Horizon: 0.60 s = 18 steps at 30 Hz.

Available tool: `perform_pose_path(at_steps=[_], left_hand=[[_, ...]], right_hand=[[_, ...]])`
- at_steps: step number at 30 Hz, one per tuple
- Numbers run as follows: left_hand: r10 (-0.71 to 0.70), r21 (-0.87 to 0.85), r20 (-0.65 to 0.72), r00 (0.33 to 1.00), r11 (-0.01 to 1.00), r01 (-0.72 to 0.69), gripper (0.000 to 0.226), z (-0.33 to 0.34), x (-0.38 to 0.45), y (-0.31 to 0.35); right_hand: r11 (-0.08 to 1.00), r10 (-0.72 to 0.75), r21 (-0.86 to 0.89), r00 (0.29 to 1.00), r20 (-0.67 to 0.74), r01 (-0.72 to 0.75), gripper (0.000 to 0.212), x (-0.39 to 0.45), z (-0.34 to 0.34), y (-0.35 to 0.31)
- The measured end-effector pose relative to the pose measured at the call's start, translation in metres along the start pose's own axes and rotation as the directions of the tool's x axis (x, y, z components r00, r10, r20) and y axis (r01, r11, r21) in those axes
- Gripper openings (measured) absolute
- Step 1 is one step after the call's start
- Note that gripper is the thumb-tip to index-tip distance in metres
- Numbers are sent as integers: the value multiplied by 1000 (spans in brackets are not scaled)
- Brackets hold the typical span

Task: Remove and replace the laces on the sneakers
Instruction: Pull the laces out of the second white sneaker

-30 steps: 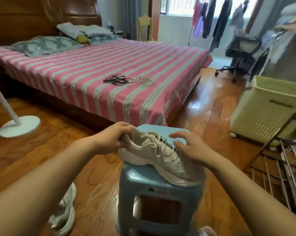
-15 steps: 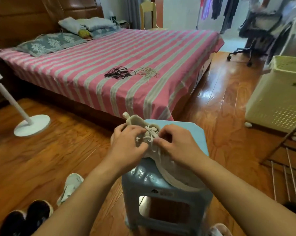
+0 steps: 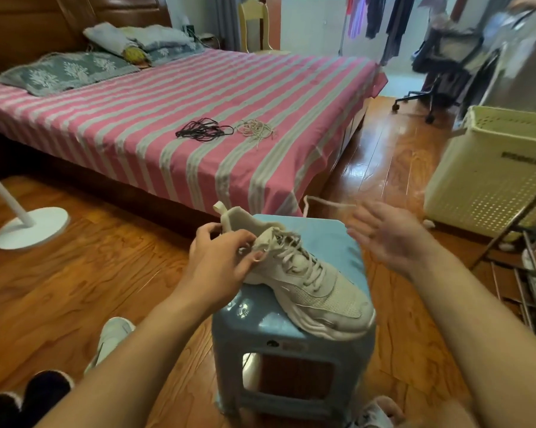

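Half a second back both hands were bunched on the knot at the top of the sneaker (image 3: 294, 273); now the bow's undone and my right hand (image 3: 387, 234) has swung out to the side, blurry. One end of the lace (image 3: 328, 203) trails in the air just by it. Fingers look mostly straight and spread, and honestly I can't tell from the blur if the lace is pinched somewhere or just flying loose next to my palm.

My left hand (image 3: 226, 261) is curled around the heel collar, thumb and fingertips pinching near the top eyelets to keep the shoe steady. It's sitting on the blue stool (image 3: 291, 344), toe pointing toward me and to my right.

Progress-wise: barely started, I'd say. Knot's open, but the lace is still criss-crossed through every eyelet down the tongue, so all the unthreading is left, then relacing. Replacement candidates are probably those two bundles on the bed (image 3: 155, 118), black laces (image 3: 203, 131) and pale laces (image 3: 256, 129), lying just beside each other. There's another light sneaker (image 3: 111, 338) on the floor by my left arm, which I guess comes after this one.
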<state>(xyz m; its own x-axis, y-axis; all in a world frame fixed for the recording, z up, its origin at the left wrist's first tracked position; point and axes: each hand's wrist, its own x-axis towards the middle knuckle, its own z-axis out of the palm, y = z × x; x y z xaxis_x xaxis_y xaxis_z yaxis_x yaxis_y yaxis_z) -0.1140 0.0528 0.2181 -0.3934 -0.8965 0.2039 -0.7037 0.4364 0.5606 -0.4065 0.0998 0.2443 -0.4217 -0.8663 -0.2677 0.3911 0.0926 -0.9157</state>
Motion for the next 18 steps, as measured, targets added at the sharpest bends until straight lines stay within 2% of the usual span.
perform_pose_path(at_steps=[1,2,3,6,8,10,12,13,15,16,17,18], left_hand=[[-2,-14,-3,1000,1000,2,17,1,-1,-1],[-10,-28,-2,1000,1000,10,16,2,-1,-3],[-16,-37,-2,1000,999,16,15,2,-2,-4],[-10,-46,-10,1000,999,9,14,2,-4,-2],[2,-43,-23,1000,999,-3,14,0,-5,1],[17,-28,-35,999,999,-18,16,0,-5,0],[36,10,-32,999,999,-36,18,-2,-5,-2],[42,24,-23,999,999,-42,18,-3,-4,-3],[31,19,3,1000,999,-31,17,-5,-3,-3],[26,14,13,1000,1000,-27,17,-6,-4,-3],[30,10,17,999,999,-30,17,-6,-5,-2],[39,11,16,999,999,-39,17,-7,-6,-1]], right_hand=[[939,-60,-334,996,65,78,36,-4,10,10],[801,-145,-561,977,155,208,29,-10,21,19],[659,-227,-672,941,251,338,23,-17,33,24],[373,-370,-739,820,436,561,23,-28,59,40],[258,-456,-740,754,473,621,21,-30,67,49],[191,-559,-733,687,465,652,10,-28,70,45],[179,-684,-769,640,351,614,5,-23,64,26],[224,-741,-814,636,214,536,5,-17,55,12],[420,-776,-847,612,-150,326,11,-3,21,-13],[514,-734,-831,610,-298,213,14,5,0,-16],[561,-659,-823,649,-380,87,16,10,-20,-14],[530,-583,-848,723,-371,-9,19,14,-32,-7]])
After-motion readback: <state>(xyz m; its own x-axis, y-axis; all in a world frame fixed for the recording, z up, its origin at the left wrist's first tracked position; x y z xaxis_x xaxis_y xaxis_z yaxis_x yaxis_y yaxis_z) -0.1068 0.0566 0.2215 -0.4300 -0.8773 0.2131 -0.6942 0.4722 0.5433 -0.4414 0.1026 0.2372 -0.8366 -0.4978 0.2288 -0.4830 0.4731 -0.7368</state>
